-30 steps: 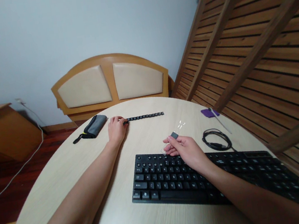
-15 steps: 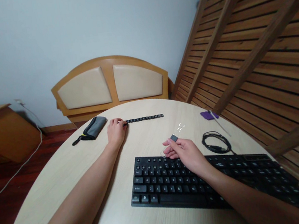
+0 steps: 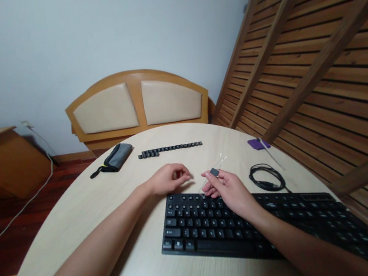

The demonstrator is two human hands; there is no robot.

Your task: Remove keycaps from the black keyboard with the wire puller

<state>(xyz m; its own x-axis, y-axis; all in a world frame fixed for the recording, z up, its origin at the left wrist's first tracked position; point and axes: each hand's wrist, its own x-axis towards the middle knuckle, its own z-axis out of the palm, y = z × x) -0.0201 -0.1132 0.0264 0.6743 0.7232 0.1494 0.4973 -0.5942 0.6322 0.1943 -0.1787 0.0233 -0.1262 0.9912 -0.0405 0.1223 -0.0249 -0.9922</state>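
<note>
My right hand (image 3: 227, 190) pinches a keycap puller by its small grey handle (image 3: 214, 171). Wire prongs stick out on both sides of the handle, and the near ones reach the top rows of a black keyboard (image 3: 219, 245). My right forearm hides part of the keys. Just beyond the keyboard's upper left edge is my left hand (image 3: 171, 177), fingers loosely curved and apart, holding nothing that I can see. Loose black keycaps (image 3: 178, 147) are lined up farther back, with a short second row at their left end.
On the round table (image 3: 140, 263), a grey and black pouch (image 3: 117, 158) lies at the left. A coiled black cable (image 3: 266, 176) sits behind the keyboard. Near the right edge are a purple item (image 3: 256, 144) and a thin pale stick (image 3: 271, 154). Wooden slats (image 3: 332, 71) rise at the right.
My left hand has left the keycap rows and come back toward the keyboard and my right hand. The short second row at the left end is uncovered. My right hand barely moves.
</note>
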